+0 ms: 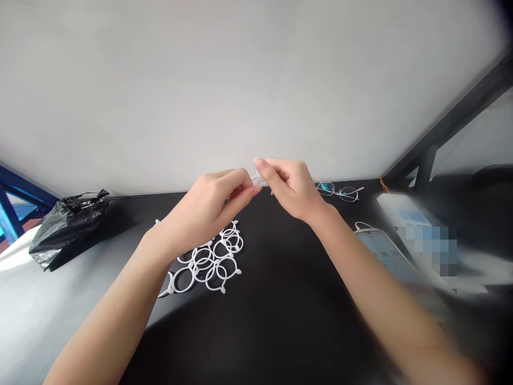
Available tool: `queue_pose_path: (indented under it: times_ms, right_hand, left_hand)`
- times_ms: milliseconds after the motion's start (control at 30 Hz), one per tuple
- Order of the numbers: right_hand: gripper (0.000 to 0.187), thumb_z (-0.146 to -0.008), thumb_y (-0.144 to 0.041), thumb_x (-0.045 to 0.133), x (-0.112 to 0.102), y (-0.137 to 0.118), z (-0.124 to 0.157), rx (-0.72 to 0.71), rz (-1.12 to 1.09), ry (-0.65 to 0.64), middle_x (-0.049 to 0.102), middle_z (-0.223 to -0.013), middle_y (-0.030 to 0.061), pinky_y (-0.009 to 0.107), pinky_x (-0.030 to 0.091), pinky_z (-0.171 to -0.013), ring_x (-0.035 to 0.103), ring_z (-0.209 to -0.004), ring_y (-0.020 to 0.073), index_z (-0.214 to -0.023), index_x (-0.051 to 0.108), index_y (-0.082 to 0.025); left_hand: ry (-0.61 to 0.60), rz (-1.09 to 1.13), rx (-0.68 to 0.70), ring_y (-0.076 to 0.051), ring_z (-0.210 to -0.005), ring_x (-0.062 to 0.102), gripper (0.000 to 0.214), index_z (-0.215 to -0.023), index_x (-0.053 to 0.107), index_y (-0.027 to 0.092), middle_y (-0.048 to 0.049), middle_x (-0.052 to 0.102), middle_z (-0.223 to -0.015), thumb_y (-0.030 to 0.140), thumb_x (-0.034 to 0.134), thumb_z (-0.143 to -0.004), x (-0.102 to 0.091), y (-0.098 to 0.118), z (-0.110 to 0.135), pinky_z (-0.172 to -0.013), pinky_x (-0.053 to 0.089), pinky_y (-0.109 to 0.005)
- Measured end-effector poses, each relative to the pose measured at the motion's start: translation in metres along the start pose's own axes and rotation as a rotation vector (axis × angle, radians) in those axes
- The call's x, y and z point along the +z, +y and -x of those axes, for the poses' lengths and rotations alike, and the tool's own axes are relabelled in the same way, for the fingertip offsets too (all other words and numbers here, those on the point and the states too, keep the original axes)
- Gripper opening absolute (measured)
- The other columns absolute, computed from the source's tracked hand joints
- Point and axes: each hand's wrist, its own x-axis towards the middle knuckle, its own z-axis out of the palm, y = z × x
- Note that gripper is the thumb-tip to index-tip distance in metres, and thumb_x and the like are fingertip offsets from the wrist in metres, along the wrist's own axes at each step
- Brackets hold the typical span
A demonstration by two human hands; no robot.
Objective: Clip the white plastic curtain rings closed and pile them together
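Note:
My left hand point(214, 200) and my right hand point(292, 187) meet above the far edge of the black table, both closed in a pinch. Between their fingertips is a small white plastic piece point(257, 179); the fingers cover most of it, so its full shape is hidden. Below and to the left of my hands lies a loose pile of white plastic rings point(193, 267), several overlapping, with small rounded tabs on their rims. My left wrist and forearm hide part of that pile.
A crumpled black plastic bag point(70, 227) sits at the far left. To the right are wire-framed glasses point(339, 193), a phone point(385, 251) with a white cable, and a blurred white box point(404, 214). A pale wall point(240, 80) rises behind the black table point(280, 310).

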Motion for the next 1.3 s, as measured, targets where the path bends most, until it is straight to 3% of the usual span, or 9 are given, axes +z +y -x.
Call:
queue_pose_path:
  times_ms: [267, 433, 500, 600, 700, 867, 1100, 1300]
  right_hand:
    - [0.055, -0.099, -0.051, 0.033, 0.009, -0.001, 0.004, -0.073, 0.021, 0.025, 0.024, -0.051, -0.0046, 0.024, 0.027, -0.046, 0.032, -0.046, 0.0083, -0.054, 0.027, -0.021]
    - [0.057, -0.098, -0.057, 0.030, 0.016, -0.001, 0.005, -0.089, 0.033, 0.172, 0.030, -0.049, -0.0038, 0.025, 0.031, -0.046, 0.037, -0.046, 0.0091, -0.053, 0.031, -0.021]
    - [0.057, -0.098, -0.057, 0.029, 0.019, -0.003, 0.006, -0.108, 0.022, 0.206, 0.035, -0.049, -0.0029, 0.025, 0.033, -0.047, 0.039, -0.047, 0.0097, -0.054, 0.036, -0.021]
    - [0.056, -0.098, -0.056, 0.029, 0.024, -0.004, 0.009, -0.158, 0.000, 0.181, 0.042, -0.051, -0.0018, 0.025, 0.035, -0.049, 0.041, -0.048, 0.0102, -0.057, 0.043, -0.021]
    - [0.054, -0.098, -0.056, 0.030, 0.026, -0.004, 0.011, -0.163, -0.003, 0.128, 0.045, -0.053, -0.0018, 0.026, 0.036, -0.050, 0.041, -0.048, 0.0103, -0.059, 0.044, -0.021]
    - [0.054, -0.100, -0.049, 0.030, 0.026, -0.005, 0.012, -0.126, -0.017, 0.126, 0.055, -0.056, -0.0001, 0.025, 0.037, -0.053, 0.049, -0.051, 0.0103, -0.058, 0.048, -0.020]
    - [0.054, -0.101, -0.046, 0.032, 0.031, -0.008, 0.012, -0.106, 0.012, 0.147, 0.059, -0.059, 0.0005, 0.025, 0.036, -0.052, 0.051, -0.051, 0.0099, -0.061, 0.056, -0.019]
    - [0.048, -0.100, -0.041, 0.037, 0.036, -0.008, 0.013, -0.107, -0.126, 0.156, 0.058, -0.057, -0.0008, 0.023, 0.040, -0.052, 0.053, -0.052, 0.0091, -0.064, 0.059, -0.019]
  left_hand:
    - [-0.022, 0.102, -0.030, -0.010, -0.050, 0.034, 0.032, -0.072, 0.048, 0.019, 0.0038, 0.039, -0.058, 0.038, 0.040, -0.096, 0.002, -0.001, 0.000, -0.049, 0.033, -0.022]
    - [0.175, 0.091, -0.053, -0.014, -0.072, 0.054, 0.026, -0.084, 0.051, 0.019, -0.0025, 0.058, -0.080, 0.042, 0.043, -0.094, 0.007, 0.001, -0.003, -0.063, 0.044, -0.024]
    - [0.163, 0.095, -0.079, -0.014, -0.072, 0.056, 0.029, -0.093, 0.050, 0.019, -0.0032, 0.060, -0.083, 0.045, 0.038, -0.096, 0.010, 0.002, -0.004, -0.061, 0.044, -0.024]
    - [0.071, 0.102, -0.106, -0.010, -0.050, 0.045, 0.037, -0.088, 0.049, 0.019, 0.0026, 0.050, -0.060, 0.049, 0.029, -0.098, 0.016, 0.004, -0.004, -0.049, 0.035, -0.021]
    - [0.108, 0.078, -0.084, -0.009, -0.044, 0.032, 0.044, -0.068, 0.041, 0.020, 0.0047, 0.034, -0.050, 0.049, 0.027, -0.098, 0.022, 0.003, -0.005, -0.044, 0.027, -0.023]
    - [0.175, 0.060, -0.070, -0.011, -0.045, 0.034, 0.049, -0.059, 0.033, 0.020, 0.0012, 0.037, -0.050, 0.044, 0.019, -0.100, 0.028, -0.003, -0.004, -0.047, 0.029, -0.025]
    - [0.188, 0.040, -0.099, -0.011, -0.043, 0.028, 0.041, -0.055, 0.031, 0.021, 0.0025, 0.030, -0.047, 0.030, 0.028, -0.095, 0.027, -0.005, -0.004, -0.045, 0.025, -0.027]
    - [0.192, 0.114, -0.038, -0.010, -0.042, 0.027, 0.037, -0.055, 0.030, 0.020, 0.0037, 0.028, -0.046, 0.021, 0.029, -0.092, 0.026, -0.005, -0.003, -0.043, 0.024, -0.025]
